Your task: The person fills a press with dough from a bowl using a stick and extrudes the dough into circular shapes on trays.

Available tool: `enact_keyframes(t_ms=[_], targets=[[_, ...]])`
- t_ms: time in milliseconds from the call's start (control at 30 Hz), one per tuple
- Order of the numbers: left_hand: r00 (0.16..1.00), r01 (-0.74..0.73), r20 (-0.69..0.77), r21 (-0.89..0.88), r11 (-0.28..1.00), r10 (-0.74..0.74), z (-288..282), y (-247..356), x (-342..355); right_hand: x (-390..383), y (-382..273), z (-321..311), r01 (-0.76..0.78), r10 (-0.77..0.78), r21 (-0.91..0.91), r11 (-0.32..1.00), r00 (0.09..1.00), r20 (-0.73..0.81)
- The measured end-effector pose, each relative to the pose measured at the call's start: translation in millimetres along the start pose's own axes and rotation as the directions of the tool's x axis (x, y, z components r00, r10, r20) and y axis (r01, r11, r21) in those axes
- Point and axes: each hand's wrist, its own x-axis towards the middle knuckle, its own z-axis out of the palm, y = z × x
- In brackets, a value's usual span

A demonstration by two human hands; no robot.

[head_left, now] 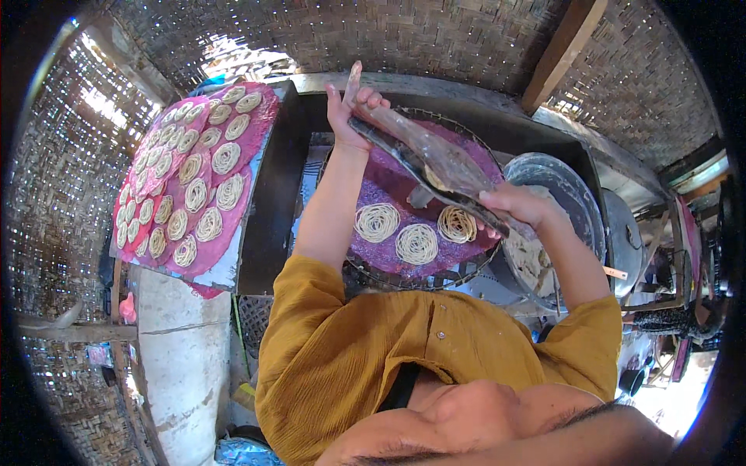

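Observation:
Both of my hands hold a long dark slat-like tool point(392, 147) slantwise above a round tray point(365, 278). A translucent, smeared plastic bag point(443, 155) lies along its upper side. My left hand point(353, 116) grips the far left end, one finger pointing up. My right hand point(522, 206) is closed round the nearer right end, with fingertips showing beneath. Purple mesh cloth point(365, 252) lines the tray. On it lie three pale coiled strand rounds: a left one point(377, 223), a middle one point(417, 244) and a darker-centred right one point(457, 224). The tool hides part of the cloth.
At left, a board with pink cloth point(252, 124) bears several similar coils point(226, 158). A large grey basin point(594, 198) with pale dough point(528, 260) stands at right, beside a rounded metal vessel point(625, 241). Woven walls point(404, 39) and a wooden post point(563, 54) rise behind.

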Motion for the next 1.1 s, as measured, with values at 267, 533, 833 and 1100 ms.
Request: enact_keyframes(t_ms=[267,533,833,1100], targets=[[0.994,-0.103,0.048,0.043,0.994,0.1,43,-1,-1,-31,-31,6,0.152,-0.173,-0.147,0.977,0.975,-0.141],[0.985,-0.032,0.171,-0.009,0.999,0.033,58,8,-15,-51,-30,19,0.097,-0.132,-0.229,0.969,0.981,-0.141],[0.955,-0.028,0.294,-0.073,0.997,0.049,69,20,1,-49,-50,20,0.111,-0.25,-0.43,0.896,0.926,-0.281],[0.981,0.016,0.194,-0.035,0.999,-0.009,77,26,-22,-49,-37,31,0.145,-0.201,-0.287,0.947,0.964,-0.176]])
